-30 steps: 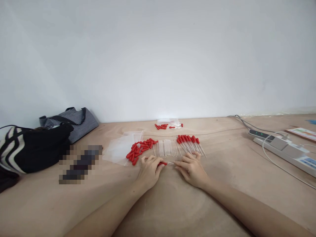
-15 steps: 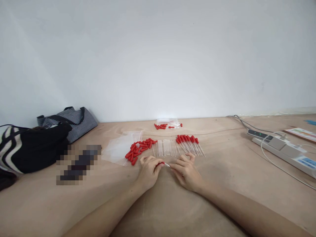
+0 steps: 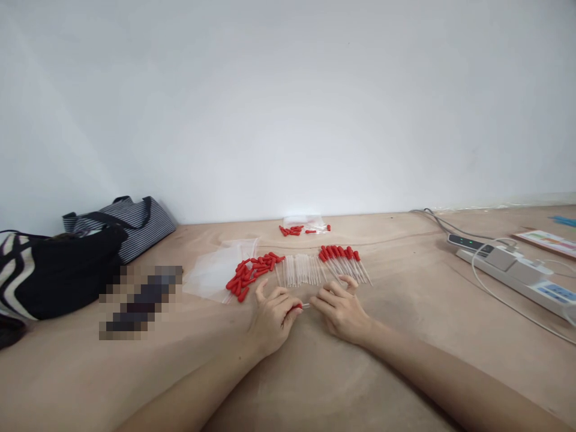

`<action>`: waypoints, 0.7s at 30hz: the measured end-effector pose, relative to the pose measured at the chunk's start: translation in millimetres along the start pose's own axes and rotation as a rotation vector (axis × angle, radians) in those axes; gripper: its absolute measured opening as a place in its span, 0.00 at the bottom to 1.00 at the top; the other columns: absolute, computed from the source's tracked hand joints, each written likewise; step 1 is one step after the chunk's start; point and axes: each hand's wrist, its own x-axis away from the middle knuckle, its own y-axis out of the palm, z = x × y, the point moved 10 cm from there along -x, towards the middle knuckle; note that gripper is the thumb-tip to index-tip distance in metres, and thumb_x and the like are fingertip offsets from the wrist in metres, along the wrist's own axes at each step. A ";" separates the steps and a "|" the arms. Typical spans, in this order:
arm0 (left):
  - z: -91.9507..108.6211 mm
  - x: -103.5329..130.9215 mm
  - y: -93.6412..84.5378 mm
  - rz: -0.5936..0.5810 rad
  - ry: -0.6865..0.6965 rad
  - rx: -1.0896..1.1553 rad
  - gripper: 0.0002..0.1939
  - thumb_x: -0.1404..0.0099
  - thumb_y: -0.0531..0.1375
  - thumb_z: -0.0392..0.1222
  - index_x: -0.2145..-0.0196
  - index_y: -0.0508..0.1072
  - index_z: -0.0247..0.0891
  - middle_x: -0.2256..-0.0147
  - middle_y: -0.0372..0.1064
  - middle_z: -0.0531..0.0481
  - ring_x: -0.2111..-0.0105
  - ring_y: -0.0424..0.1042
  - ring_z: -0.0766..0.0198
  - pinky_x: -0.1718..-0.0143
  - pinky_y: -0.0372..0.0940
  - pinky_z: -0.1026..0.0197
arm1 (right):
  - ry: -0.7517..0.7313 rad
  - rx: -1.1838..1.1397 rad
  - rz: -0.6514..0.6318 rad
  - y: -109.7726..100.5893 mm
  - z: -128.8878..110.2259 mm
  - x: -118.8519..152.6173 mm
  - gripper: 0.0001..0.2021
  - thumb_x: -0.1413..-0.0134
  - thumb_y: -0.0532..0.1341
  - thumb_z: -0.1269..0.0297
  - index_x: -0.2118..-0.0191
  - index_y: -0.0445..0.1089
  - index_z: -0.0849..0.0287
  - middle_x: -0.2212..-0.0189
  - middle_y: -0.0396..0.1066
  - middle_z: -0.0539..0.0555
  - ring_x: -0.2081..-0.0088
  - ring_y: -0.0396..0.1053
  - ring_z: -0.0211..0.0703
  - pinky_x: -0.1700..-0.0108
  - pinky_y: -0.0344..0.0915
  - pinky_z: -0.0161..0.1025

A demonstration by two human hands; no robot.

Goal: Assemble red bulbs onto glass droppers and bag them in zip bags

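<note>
My left hand (image 3: pixel 275 321) is closed, with thumb and fingers pinching a red rubber dropper bulb (image 3: pixel 297 306). My right hand (image 3: pixel 345 313) is closed on a thin clear glass tube (image 3: pixel 306 305), whose left end meets the bulb. How deep the tube sits inside the bulb is hidden by my fingers. Beyond my left hand lies a heap of loose red bulbs (image 3: pixel 245 277). Straight ahead, several bare glass tubes (image 3: pixel 302 271) are laid side by side. Past my right hand, several droppers (image 3: pixel 344 257) with red bulbs on lie in a slanted row.
Clear plastic bags (image 3: pixel 211 276) lie left of the bulbs. Near the wall are more red bulbs (image 3: pixel 292 230) and another clear bag (image 3: pixel 302 221). A striped bag (image 3: pixel 139 225) and a black bag (image 3: pixel 76 273) stand left. A power strip (image 3: pixel 508 276) with cables lies right.
The bulb and tube have come level and slightly lower, with less tube showing between my hands. My left index finger has lifted away from the bulb.
</note>
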 end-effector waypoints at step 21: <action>0.8 -0.4 0.9 -0.013 0.033 -0.042 0.07 0.38 0.53 0.40 0.71 0.71 0.43 0.73 0.73 0.56 0.62 0.69 0.62 0.45 0.25 0.41 | 0.071 -0.067 -0.108 19.1 1.5 -4.5 0.08 0.50 0.51 0.75 0.75 0.64 0.60 0.81 0.64 0.47 0.70 0.56 0.36 0.51 0.36 0.47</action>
